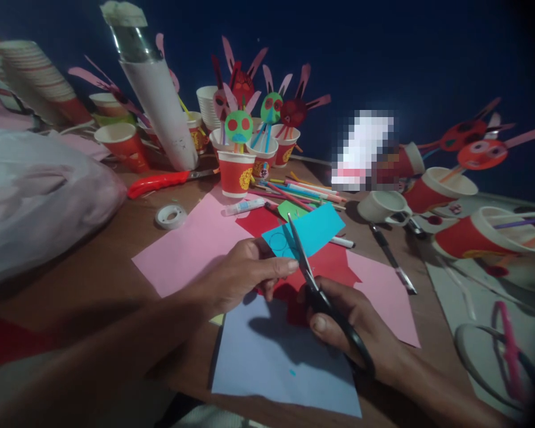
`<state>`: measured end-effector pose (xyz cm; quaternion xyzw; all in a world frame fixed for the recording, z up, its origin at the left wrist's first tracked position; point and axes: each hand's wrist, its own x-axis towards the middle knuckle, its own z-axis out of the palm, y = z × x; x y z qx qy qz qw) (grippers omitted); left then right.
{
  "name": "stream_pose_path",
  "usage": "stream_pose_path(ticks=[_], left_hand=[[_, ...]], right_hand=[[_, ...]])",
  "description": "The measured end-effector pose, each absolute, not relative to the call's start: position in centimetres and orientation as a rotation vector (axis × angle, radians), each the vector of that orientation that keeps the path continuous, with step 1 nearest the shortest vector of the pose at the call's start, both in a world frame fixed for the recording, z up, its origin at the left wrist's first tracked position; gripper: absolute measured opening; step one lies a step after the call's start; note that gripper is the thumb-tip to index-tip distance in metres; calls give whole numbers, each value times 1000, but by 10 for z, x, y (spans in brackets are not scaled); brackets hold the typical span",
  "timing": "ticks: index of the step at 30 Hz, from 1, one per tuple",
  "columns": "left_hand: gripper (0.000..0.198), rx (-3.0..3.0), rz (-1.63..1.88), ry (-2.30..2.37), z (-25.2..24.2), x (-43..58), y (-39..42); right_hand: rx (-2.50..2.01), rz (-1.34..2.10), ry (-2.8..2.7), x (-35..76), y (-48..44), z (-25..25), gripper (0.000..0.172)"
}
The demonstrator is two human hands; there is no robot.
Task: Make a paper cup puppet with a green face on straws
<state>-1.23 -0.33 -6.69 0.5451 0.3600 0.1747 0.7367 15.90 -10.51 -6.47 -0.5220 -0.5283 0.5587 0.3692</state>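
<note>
Working on a crowded brown table (93,279) against a dark wall, your left hand (241,270) pinches blue paper (310,232). Your right hand (352,324) grips scissors (310,276), closed around them; bare wood lies left of the pink sheet (191,244).

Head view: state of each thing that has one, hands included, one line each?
left hand: pinching the blue paper
right hand: gripping the scissors
scissors: blades open at the paper's edge
blue paper: held up, circles drawn on it
red-handled cutter: lying flat on the table
tape roll: lying flat
glue tube: lying on its side
red cup: upright, holds a paper face on a stick
</note>
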Motion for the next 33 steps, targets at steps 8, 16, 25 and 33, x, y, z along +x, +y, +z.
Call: stream_pose_path(ticks=[8,16,25,33], left_hand=[[20,1118,400,800,-65,-10,-4],[13,1123,372,776,-61,-12,-1],[11,1147,352,792,-58,-11,1],[9,1165,337,776,-55,-12,2]], right_hand=[[-1327,1471,-1356,158,-107,-65,35],[-1353,1474,-1367,157,-107,-66,36],[-1363,1493,-1386,155,-104,-57,39],[-1343,1528,-1355,155,-105,-58,37]])
